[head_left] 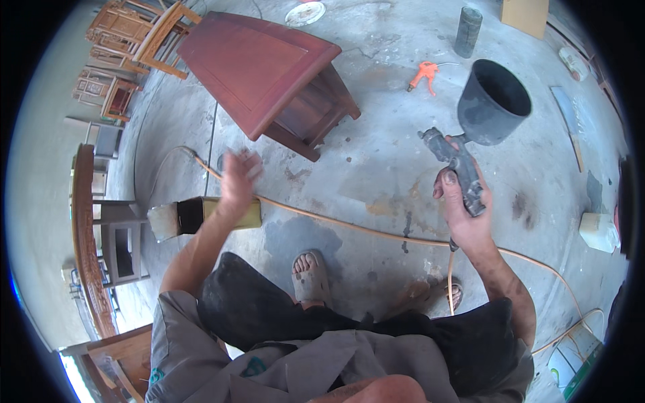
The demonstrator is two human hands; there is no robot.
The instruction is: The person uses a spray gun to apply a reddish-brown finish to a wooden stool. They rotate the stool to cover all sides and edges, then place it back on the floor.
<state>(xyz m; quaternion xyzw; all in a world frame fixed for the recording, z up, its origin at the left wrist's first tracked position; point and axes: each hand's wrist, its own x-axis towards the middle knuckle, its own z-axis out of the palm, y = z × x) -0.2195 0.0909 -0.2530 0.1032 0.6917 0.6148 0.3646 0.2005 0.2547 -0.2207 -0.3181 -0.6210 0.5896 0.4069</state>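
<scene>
My right hand (465, 213) is wrapped round the grip of a dark, paint-stained spray gun (443, 147). A wide black cup (481, 115) sits at the gun's far side, its round mouth showing. Below the grip, an orange air hose (349, 221) trails across the floor. My left hand (236, 181) is raised over the floor with its fingers apart and slightly blurred, holding nothing. Under that wrist lies a yellowish metal can (250, 213). Beyond the left hand stands a dark red wooden table (269, 64).
An orange air blow gun (424, 78) and a dark cylinder (467, 32) are on the concrete floor ahead. Carved wooden chairs (121, 30) stand at far left. A white plastic jug (598, 232) is at right. The hose loops on the right side.
</scene>
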